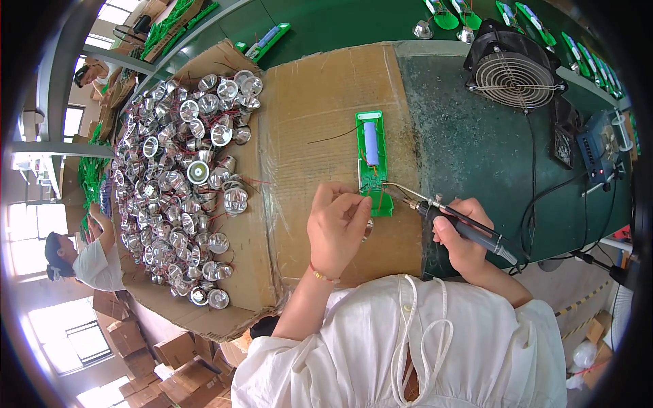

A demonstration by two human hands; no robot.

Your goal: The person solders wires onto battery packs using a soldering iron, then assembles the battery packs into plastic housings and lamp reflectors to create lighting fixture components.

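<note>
A green plastic housing (362,130) lies lengthwise on the cardboard, holding a purple cylindrical battery cell (371,143). Thin wires run from the cell, and a dark one sticks out to the left. My left hand (337,224) is closed in a pinch at the housing's near left side, on what looks like a thin wire; the fingertips partly hide it. Just beneath that hand, a silvery reflector cup (368,230) shows only in part. Wrapped in my right hand (462,234) is a soldering iron (469,231) with a thin feed tube, its tip at the housing's near part.
A big carton (245,251) of silvery reflector cups (198,172) with wires stands at left. A black fan (513,78) and a blue soldering unit (598,149) are at right, with trailing cables (534,197). Green housings (537,24) line the back. Two people work at far left.
</note>
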